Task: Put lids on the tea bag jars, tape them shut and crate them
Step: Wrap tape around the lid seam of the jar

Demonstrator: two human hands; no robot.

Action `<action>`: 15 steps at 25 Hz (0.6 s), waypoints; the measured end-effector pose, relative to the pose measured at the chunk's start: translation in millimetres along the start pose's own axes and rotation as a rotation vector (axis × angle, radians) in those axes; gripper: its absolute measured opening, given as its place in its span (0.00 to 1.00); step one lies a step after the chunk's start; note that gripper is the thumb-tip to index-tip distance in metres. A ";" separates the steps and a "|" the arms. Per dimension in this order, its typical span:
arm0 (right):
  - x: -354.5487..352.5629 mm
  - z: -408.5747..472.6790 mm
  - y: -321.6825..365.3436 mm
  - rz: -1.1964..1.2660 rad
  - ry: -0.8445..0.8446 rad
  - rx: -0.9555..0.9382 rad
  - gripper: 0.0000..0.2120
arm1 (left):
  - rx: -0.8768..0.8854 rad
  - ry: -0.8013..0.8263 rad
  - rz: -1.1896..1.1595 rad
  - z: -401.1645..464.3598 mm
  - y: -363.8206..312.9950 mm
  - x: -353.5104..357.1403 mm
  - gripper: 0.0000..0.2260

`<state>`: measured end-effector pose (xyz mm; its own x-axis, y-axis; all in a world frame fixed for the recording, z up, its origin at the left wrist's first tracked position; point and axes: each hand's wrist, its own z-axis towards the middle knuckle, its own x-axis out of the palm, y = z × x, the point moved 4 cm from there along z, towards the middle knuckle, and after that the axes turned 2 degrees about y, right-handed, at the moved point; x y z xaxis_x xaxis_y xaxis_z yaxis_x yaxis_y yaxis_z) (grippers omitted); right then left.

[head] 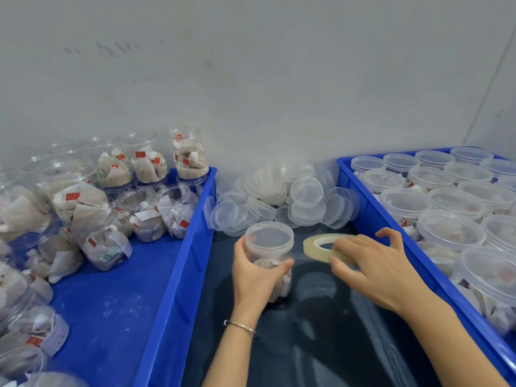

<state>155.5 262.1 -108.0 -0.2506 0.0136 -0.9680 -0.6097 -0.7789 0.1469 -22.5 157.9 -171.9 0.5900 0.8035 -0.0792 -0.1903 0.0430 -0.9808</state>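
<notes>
A clear jar of tea bags [268, 247] with a lid on stands on the dark table between two blue crates. My left hand [255, 277] grips its side. My right hand [374, 266] pinches a roll of clear tape [317, 245] just right of the jar, and a strip of tape stretches from the roll to the jar under the lid. The left crate [178, 275] holds several open jars of tea bags [145, 210]. Lidded jars [449, 229] fill the right crate [363, 219].
A heap of loose clear lids [282, 199] lies on the table behind the jar, against the grey wall. Dark tabletop [321, 331] shows between my forearms. A thin bracelet sits on my left wrist.
</notes>
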 end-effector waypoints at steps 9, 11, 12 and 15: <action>11.7 27.5 -18.7 -0.030 0.064 0.041 0.12 | 0.027 0.180 -0.046 -8.2 12.7 -33.3 0.36; 12.2 37.7 -16.1 -0.049 0.035 0.018 0.16 | 0.022 0.238 -0.045 -11.4 12.1 -32.9 0.37; 13.3 42.8 -14.1 -0.050 0.034 0.004 0.18 | 0.019 0.261 -0.043 -12.9 11.7 -32.8 0.38; 21.2 55.9 -8.2 -0.030 0.079 -0.057 0.18 | 0.023 0.337 -0.029 -15.4 10.9 -32.1 0.39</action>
<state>113.2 303.8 -118.4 -0.1715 -0.0098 -0.9851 -0.5720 -0.8132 0.1077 -31.4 123.4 -182.8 0.8208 0.5606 -0.1096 -0.1850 0.0795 -0.9795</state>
